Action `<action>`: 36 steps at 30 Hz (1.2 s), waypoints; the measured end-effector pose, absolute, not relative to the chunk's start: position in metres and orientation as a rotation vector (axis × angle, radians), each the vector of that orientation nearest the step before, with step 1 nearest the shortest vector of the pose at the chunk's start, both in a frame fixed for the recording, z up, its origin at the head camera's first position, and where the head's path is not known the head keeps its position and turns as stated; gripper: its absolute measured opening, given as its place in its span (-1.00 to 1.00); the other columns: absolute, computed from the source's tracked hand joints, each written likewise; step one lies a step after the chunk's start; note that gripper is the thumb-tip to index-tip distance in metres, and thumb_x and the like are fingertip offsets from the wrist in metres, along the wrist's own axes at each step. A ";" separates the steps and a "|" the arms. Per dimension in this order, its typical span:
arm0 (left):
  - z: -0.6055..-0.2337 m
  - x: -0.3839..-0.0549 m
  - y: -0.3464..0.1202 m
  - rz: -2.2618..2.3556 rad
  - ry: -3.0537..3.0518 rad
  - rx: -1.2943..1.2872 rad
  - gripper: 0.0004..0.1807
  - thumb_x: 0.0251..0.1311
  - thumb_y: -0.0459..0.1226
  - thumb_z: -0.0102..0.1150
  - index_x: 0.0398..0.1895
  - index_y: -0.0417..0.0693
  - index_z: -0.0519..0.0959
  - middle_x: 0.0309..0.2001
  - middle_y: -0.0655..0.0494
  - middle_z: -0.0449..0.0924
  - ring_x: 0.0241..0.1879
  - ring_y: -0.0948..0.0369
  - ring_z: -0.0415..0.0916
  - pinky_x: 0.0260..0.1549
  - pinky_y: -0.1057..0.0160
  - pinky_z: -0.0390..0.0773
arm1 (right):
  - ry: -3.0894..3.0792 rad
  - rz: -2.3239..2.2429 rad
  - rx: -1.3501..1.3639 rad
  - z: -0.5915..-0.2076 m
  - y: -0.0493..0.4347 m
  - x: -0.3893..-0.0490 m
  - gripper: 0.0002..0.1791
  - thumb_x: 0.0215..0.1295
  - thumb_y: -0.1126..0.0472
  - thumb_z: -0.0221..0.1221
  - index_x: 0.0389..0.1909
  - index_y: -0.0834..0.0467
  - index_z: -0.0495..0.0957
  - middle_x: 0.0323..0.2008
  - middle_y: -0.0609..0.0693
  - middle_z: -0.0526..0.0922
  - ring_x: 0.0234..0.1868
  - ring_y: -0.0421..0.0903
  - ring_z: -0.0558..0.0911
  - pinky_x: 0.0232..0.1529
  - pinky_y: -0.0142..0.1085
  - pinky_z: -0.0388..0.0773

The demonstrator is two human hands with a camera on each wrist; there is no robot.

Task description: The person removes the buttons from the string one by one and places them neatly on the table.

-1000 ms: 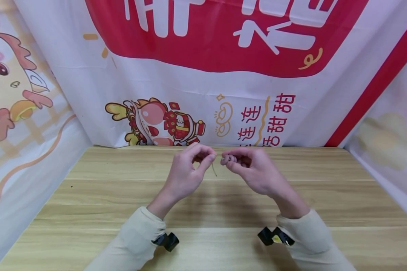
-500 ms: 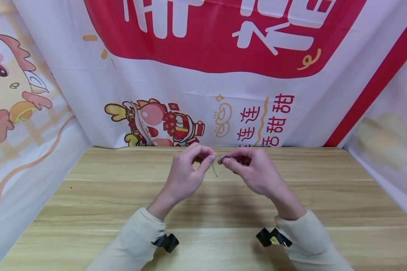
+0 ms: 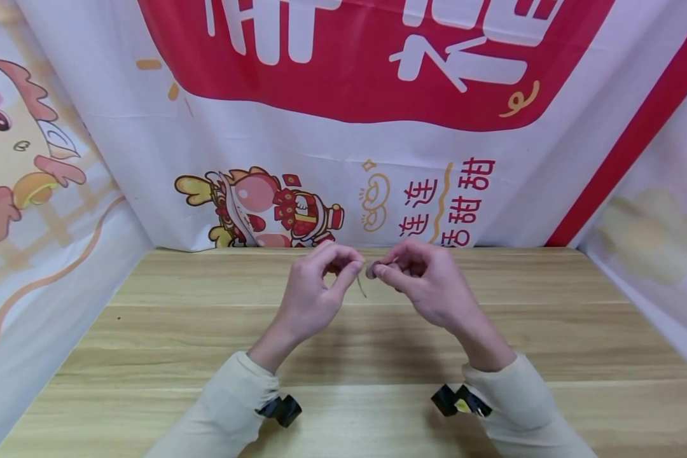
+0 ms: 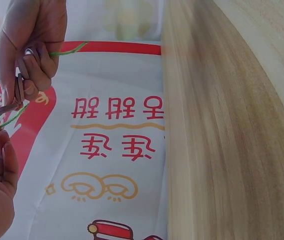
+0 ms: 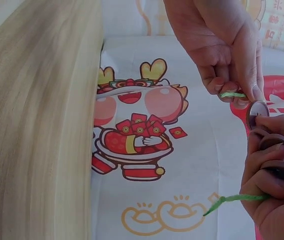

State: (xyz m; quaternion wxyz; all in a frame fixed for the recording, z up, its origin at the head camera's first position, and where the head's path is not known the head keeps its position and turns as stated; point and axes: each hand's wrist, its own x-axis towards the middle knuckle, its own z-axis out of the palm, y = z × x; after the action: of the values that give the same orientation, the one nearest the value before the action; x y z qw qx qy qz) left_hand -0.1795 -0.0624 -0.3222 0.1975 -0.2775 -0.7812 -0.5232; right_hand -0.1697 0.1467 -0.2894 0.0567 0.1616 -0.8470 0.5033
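In the head view, my left hand [image 3: 315, 289] pinches a thin green string [image 5: 232, 94] between thumb and fingertips, and a short end of it hangs down. Just to the right, my right hand [image 3: 435, 289] holds several round brown buttons. The foremost button [image 5: 255, 116] is pinched at the fingertips, right by the left hand's fingertips. Further buttons [image 5: 276, 147] sit among the curled right fingers, partly hidden. Another length of green string [image 4: 71, 51] trails out of the far side of the right hand. Both hands are above the table.
Beneath the hands lies a wood-grain table [image 3: 206, 356]. A printed white and red cloth [image 3: 332, 140] hangs along its back edge, with more cloth at both sides. Each sleeve cuff has a black camera mount [image 3: 280, 410].
The right fingers have shifted on the buttons: the front one now shows singly at the fingertips, while the others are more covered. The left hand stays in place with the string.
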 end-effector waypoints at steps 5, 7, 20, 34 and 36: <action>-0.322 -0.180 -0.061 -1.466 -2.163 -0.783 -0.90 0.48 -0.28 0.28 -0.09 -0.12 0.70 -0.22 0.07 0.69 -0.27 0.24 0.58 -0.23 0.35 0.64 | -2.541 1.520 0.490 -0.290 0.147 -0.170 -0.90 0.44 0.19 0.37 -0.19 0.14 0.74 -0.28 0.08 0.80 -0.43 -0.11 0.57 -0.47 -0.38 0.50; -0.323 -0.180 -0.060 -1.467 -2.152 -0.791 -0.90 0.48 -0.29 0.28 -0.10 -0.13 0.70 -0.22 0.06 0.69 -0.27 0.23 0.59 -0.23 0.35 0.66 | -2.541 1.515 0.472 -0.290 0.147 -0.170 -0.89 0.43 0.17 0.38 -0.19 0.14 0.74 -0.31 0.08 0.78 -0.43 -0.10 0.57 -0.47 -0.38 0.51; -0.323 -0.179 -0.060 -1.463 -2.146 -0.781 -0.90 0.47 -0.29 0.29 -0.09 -0.13 0.70 -0.21 0.06 0.69 -0.25 0.24 0.60 -0.21 0.34 0.68 | -2.544 1.539 0.452 -0.291 0.147 -0.170 -0.87 0.43 0.15 0.38 -0.19 0.15 0.77 -0.34 0.08 0.75 -0.38 -0.06 0.61 -0.40 -0.35 0.57; -0.321 -0.178 -0.061 -1.486 -2.152 -0.766 -0.87 0.47 -0.25 0.30 -0.04 -0.08 0.72 -0.19 0.09 0.70 -0.26 0.25 0.59 -0.22 0.35 0.65 | -2.466 1.712 0.569 -0.295 0.151 -0.174 -0.85 0.45 0.24 0.35 -0.11 0.21 0.83 -0.18 0.07 0.84 -0.29 -0.14 0.68 -0.33 -0.34 0.61; -0.321 -0.178 -0.061 -1.492 -2.153 -0.766 -0.86 0.47 -0.25 0.30 -0.03 -0.08 0.72 -0.19 0.09 0.71 -0.26 0.25 0.59 -0.23 0.36 0.64 | -2.455 1.737 0.559 -0.295 0.152 -0.175 -0.85 0.45 0.25 0.34 -0.12 0.23 0.83 -0.18 0.04 0.83 -0.27 -0.15 0.69 -0.31 -0.34 0.62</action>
State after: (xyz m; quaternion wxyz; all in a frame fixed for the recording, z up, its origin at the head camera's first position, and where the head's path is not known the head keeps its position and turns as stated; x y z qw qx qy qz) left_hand -0.1778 -0.0609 -0.3208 0.2046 -0.2747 -0.7723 -0.5351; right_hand -0.1750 0.1518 -0.2952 0.0413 0.1827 -0.8019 0.5673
